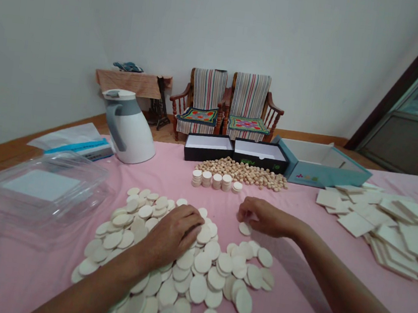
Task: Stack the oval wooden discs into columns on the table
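Note:
Many pale round discs (198,288) lie spread in a loose pile on the pink cloth. My left hand (175,231) rests over the upper part of this pile, fingers curled down onto the discs; whether it pinches one is hidden. To the right, my right hand (262,217) is bent over the cloth with its fingers curled together, beside a single disc (245,228); its fingertips are mostly hidden. Several short stacks of discs (216,181) stand in a row beyond the hands, the rightmost stack (236,187) lower than the others.
Small wooden beads (241,171) lie behind the stacks, before two black boxes (208,155) (259,161) and a blue box (325,173). Square wooden pieces (394,225) lie right. A white jug (135,135) and clear plastic container (38,184) stand left.

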The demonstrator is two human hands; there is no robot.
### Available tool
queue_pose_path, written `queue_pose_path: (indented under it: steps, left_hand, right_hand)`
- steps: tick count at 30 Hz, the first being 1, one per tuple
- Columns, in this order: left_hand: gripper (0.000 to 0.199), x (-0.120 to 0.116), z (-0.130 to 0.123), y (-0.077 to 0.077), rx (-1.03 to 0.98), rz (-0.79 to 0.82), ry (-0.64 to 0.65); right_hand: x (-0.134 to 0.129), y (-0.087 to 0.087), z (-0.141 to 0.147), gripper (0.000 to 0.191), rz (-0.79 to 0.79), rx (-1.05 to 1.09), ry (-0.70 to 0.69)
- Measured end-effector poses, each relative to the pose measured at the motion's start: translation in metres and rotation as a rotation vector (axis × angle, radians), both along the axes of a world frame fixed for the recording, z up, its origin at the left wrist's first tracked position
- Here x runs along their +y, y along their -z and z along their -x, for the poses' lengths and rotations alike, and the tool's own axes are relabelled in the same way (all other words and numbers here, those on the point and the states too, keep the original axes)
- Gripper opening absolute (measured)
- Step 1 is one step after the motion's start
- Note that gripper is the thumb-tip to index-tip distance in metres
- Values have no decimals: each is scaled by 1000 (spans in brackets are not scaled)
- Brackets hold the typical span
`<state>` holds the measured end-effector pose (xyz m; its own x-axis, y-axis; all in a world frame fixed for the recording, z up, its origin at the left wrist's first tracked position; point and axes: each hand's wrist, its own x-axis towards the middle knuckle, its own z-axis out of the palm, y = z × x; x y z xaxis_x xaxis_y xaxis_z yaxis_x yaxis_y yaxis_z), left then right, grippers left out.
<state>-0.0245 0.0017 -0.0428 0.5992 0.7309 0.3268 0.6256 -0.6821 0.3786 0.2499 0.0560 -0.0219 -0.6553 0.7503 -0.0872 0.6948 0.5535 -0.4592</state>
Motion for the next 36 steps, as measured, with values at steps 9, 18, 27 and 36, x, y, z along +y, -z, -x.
queue_pose_path:
  steps: [9, 18, 27, 36]
  left_hand:
    - [21, 0, -1, -2, 0, 2, 1]
    - [22, 0, -1, 0, -14, -13, -1]
    - [21, -1, -1, -2, -11, -11, 4]
    - [21, 0, 0, 1, -20, -5, 0]
  right_hand:
    - [-2, -1, -12, 48, 128, 55, -187]
    - [18, 14, -6, 22, 20, 194, 119]
    - [65, 32, 10, 17, -330, 294, 403]
    - [63, 36, 10, 29, -307, 342, 424]
